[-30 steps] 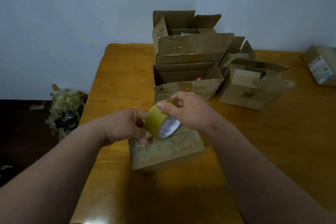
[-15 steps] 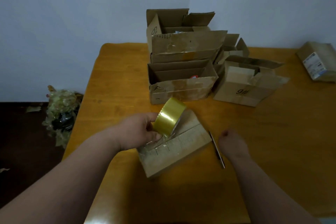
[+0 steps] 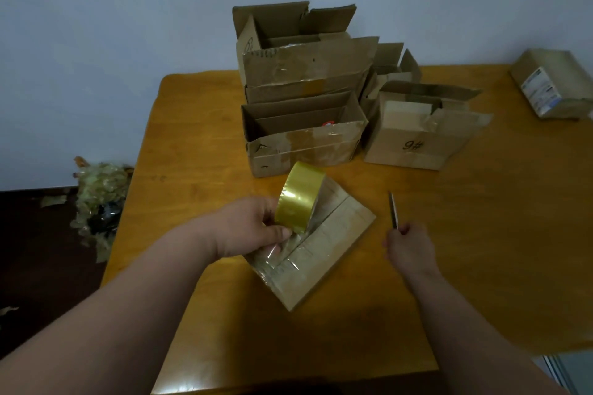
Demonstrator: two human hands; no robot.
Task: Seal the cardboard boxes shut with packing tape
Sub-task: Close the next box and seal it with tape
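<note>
Glossy yellow tape roll point(image 3: 300, 197) stands on edge over the small flat cardboard box point(image 3: 316, 245) at the near centre of the smooth wooden table point(image 3: 199, 144), a clear strip running down onto the box's shiny taped top. Left hand point(image 3: 253, 228) curls around the roll. Right hand point(image 3: 409, 245) pinches a thin dark blade point(image 3: 393, 209), just right of the box. Open, creased boxes point(image 3: 305, 131) sit beyond

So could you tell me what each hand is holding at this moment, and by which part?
The left hand grips the tape roll by its near rim, over the small box. The right hand pinches the near end of a thin blade.
</note>
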